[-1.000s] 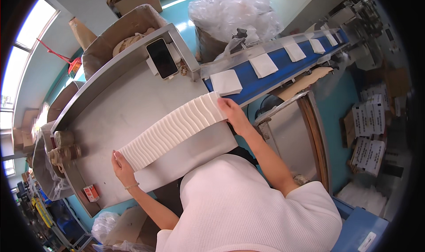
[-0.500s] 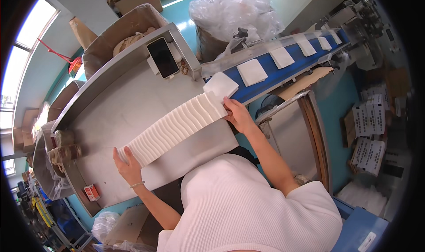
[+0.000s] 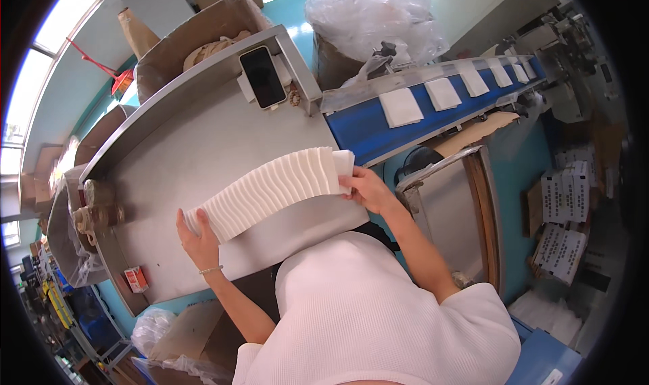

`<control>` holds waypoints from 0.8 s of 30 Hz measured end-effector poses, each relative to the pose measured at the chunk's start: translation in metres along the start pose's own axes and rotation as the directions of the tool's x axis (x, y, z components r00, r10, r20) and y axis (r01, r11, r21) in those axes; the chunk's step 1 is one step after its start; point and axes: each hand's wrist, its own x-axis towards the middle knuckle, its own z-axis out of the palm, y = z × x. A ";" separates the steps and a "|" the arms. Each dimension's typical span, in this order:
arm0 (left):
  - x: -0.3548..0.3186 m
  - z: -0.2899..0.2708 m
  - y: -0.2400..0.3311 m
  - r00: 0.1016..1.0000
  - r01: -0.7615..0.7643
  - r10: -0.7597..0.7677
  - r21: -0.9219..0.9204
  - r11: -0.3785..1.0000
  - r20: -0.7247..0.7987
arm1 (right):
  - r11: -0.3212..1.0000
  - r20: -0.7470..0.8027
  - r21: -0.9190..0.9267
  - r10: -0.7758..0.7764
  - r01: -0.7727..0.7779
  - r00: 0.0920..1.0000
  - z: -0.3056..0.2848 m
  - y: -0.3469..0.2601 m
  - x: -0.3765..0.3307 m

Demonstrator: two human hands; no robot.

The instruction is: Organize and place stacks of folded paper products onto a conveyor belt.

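Note:
A long row of folded white paper napkins (image 3: 270,189) stands on edge, packed together in a slight curve across the metal table. My left hand (image 3: 201,242) cups its left end, thumb on the near side of the fingers. At the other end my right hand (image 3: 368,189) pinches a folded napkin (image 3: 345,165) against the last ones in the row. The right fingertips lie partly behind that napkin. More folded white napkins (image 3: 400,108) lie spaced out along a blue conveyor belt (image 3: 351,131) at the right.
A phone (image 3: 263,77) and a beaded bracelet (image 3: 295,96) lie at the table's far corner. The metal table (image 3: 169,155) has a raised far rim. A small red-and-white box (image 3: 136,279) sits at its left edge. Cardboard boxes and bagged plastic (image 3: 375,16) stand beyond.
The napkin at the belt's near end has come off onto the row's right end with my right hand. Other napkins on the belt have moved nearer the table.

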 end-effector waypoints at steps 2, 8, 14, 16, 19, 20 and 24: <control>0.000 0.001 0.003 1.000 -0.010 0.010 -0.025 1.000 0.015 | 0.957 -0.109 0.250 -0.123 0.147 0.986 -0.003 -0.006 0.004; -0.006 0.006 0.005 0.997 -0.066 0.068 -0.038 0.997 0.047 | 0.857 -0.083 -0.378 -0.408 0.350 0.909 0.030 -0.018 0.002; -0.006 0.010 0.004 0.999 -0.048 0.048 -0.023 0.999 0.010 | 0.980 0.102 0.198 0.013 -0.033 0.995 0.015 -0.010 0.004; -0.007 0.010 0.004 0.998 -0.057 0.057 -0.028 0.998 -0.004 | 0.979 0.150 0.187 0.055 -0.083 0.987 0.006 -0.010 -0.002; -0.005 0.008 0.005 0.997 -0.083 0.083 -0.056 0.995 0.002 | 0.998 0.024 0.059 -0.035 0.034 0.999 0.005 -0.022 -0.010; -0.006 0.009 0.006 0.996 -0.087 0.088 -0.043 0.995 0.006 | 0.998 0.025 0.057 -0.032 0.031 0.999 0.004 -0.024 -0.008; -0.006 0.009 0.013 0.998 -0.052 0.053 -0.041 0.998 0.035 | 0.990 0.068 -0.127 -0.049 0.058 0.996 0.002 -0.030 -0.002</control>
